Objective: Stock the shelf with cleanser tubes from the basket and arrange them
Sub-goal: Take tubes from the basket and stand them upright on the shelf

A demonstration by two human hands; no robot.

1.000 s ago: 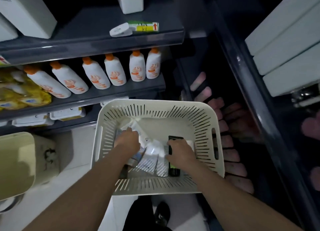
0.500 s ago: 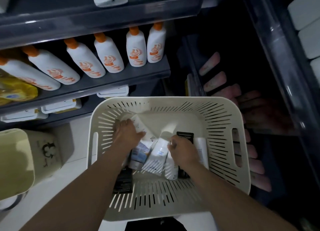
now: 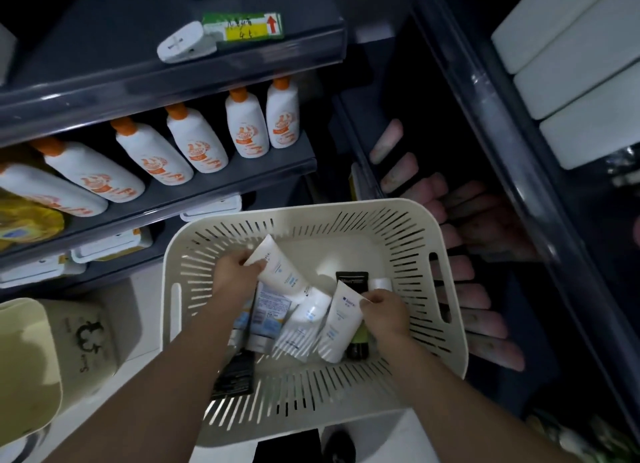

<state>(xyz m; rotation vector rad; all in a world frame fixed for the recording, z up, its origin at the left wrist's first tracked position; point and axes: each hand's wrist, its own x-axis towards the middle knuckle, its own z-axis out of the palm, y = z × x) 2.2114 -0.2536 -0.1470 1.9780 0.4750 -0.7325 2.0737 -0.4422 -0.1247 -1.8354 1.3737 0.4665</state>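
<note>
Gripping tubes (image 3: 281, 270): left hand (image 3: 235, 276), right hand (image 3: 385, 313)

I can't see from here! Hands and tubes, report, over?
Left hand grips white tube. Right hand pinches second tube. Both inside basket. Loose tubes piled between.

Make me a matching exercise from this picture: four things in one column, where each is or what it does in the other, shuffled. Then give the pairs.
Column one
1. left hand
2. right hand
3. orange-capped bottles
4. price label

Column two
A. lies on the top shelf
B. grips the slanted white tube in the basket
C. stand in a row on the shelf below
D. pinches the end of the white tube by the black tube

Pairs: 1-B, 2-D, 3-C, 4-A
</note>
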